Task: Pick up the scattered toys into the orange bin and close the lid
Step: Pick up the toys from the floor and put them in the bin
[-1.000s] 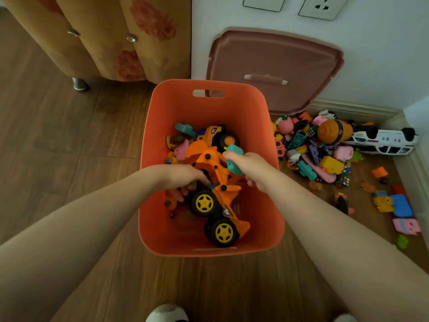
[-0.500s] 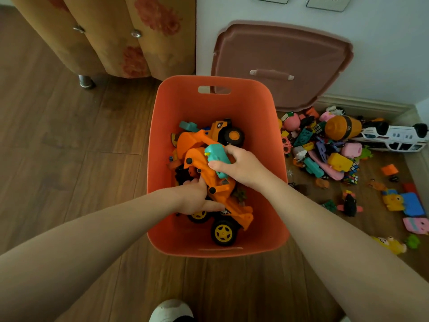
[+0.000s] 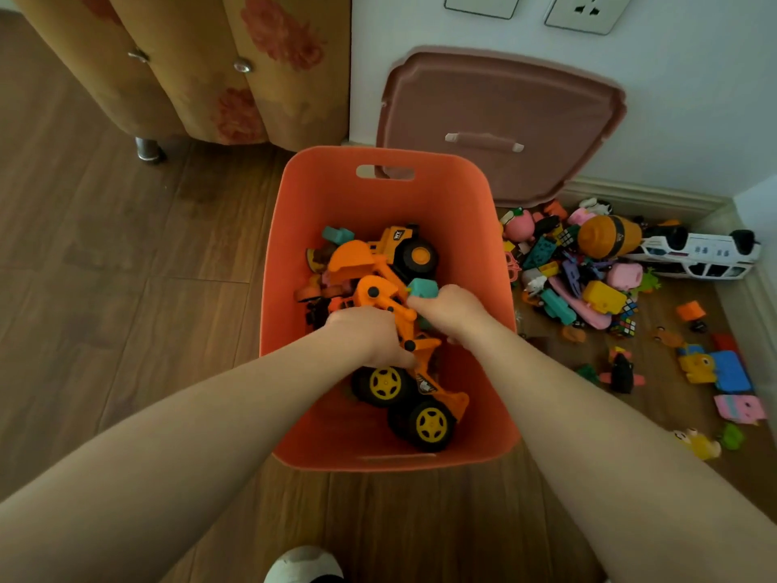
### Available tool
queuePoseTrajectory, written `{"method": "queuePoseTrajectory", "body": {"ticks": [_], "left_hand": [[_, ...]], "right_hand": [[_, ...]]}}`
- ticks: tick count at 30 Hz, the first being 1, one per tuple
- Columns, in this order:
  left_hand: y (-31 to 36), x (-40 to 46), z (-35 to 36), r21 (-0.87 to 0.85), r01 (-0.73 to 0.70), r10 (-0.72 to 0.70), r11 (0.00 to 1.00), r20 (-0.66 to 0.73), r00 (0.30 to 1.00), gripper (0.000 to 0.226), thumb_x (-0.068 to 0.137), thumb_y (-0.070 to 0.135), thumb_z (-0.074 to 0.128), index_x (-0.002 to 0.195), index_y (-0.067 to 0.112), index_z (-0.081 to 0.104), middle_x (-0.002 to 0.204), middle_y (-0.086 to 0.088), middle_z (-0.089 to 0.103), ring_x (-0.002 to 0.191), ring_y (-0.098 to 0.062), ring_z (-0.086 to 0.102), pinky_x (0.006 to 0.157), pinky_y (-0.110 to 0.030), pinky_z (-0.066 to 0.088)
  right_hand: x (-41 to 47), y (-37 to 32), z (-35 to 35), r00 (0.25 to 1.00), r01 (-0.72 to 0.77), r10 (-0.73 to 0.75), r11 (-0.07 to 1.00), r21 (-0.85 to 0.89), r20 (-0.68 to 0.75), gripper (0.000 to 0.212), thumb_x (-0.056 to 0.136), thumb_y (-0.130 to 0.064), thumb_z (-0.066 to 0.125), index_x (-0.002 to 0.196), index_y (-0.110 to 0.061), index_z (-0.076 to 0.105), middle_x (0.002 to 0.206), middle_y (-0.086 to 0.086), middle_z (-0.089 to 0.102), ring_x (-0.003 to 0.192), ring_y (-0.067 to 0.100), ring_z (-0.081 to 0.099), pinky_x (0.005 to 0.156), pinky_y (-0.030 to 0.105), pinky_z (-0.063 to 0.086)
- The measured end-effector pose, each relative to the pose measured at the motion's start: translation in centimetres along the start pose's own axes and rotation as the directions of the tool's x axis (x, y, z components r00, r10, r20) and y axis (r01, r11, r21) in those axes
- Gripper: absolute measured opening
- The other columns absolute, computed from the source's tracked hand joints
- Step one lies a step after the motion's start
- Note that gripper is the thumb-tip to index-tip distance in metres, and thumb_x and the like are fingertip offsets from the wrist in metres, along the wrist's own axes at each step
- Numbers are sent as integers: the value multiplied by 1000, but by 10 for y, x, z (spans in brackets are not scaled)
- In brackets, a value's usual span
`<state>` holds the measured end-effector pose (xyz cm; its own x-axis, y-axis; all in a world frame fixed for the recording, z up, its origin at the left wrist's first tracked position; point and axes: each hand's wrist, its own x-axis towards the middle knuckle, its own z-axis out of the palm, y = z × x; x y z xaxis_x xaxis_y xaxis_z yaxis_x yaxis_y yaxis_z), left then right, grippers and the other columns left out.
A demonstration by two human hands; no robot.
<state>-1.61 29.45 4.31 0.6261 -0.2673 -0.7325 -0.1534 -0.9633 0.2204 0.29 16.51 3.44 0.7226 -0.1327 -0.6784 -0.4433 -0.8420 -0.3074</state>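
Observation:
The orange bin [image 3: 378,195] stands on the wood floor, holding an orange toy loader [image 3: 416,397] with yellow wheels, a second orange truck [image 3: 403,246] and small pieces. Both hands are inside the bin. My left hand [image 3: 366,336] grips the loader's arm near the middle. My right hand [image 3: 452,307] is closed around a teal block [image 3: 422,288] and rests against the loader. The brown-pink lid [image 3: 500,115] leans against the wall behind the bin. A pile of scattered toys [image 3: 588,271] lies on the floor to the right.
A white toy bus [image 3: 698,254] lies by the skirting at far right. Loose blocks [image 3: 714,368] spread along the right wall. A patterned cabinet [image 3: 210,65] on metal legs stands at back left. My shoe tip [image 3: 305,563] shows at the bottom edge.
My left hand moved up from beside the loader's wheel onto its arm. The right hand with the teal block shifted slightly left, then back right. The loader tilted inside the bin.

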Motion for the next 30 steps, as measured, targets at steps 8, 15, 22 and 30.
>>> {"method": "queuePoseTrajectory", "body": {"ticks": [8,15,22,30], "left_hand": [[12,1,31,30,159,-157,987,-61,986,76,79,77,37,109,10,57,113,-7,62,103,-27,60,78,-35,45],[16,3,28,-380,110,-65,918,128,990,60,75,67,59,98,11,60,90,-9,62,83,-24,62,65,-29,46],[3,-17,-39,-269,-198,83,942,-386,919,33,91,33,51,66,12,53,49,3,44,48,-11,40,44,-23,31],[18,22,-41,-366,-128,-50,922,-440,897,58,93,20,42,148,20,22,156,-5,18,144,-28,8,115,-43,13]], "right_hand": [[-2,13,17,985,104,-113,991,-78,-127,71,100,-33,36,149,-3,-8,159,12,-10,135,36,34,109,41,30],[-14,15,-1,952,276,-279,960,-43,-124,46,103,-27,26,141,-4,36,144,17,41,133,31,37,108,37,29],[-5,16,4,983,180,-173,971,158,-61,30,101,-25,33,114,-7,53,103,11,56,85,20,48,72,27,33],[-16,16,-27,965,262,-236,911,318,-117,49,94,-3,35,142,-10,36,146,10,40,131,24,41,99,26,33]]}}
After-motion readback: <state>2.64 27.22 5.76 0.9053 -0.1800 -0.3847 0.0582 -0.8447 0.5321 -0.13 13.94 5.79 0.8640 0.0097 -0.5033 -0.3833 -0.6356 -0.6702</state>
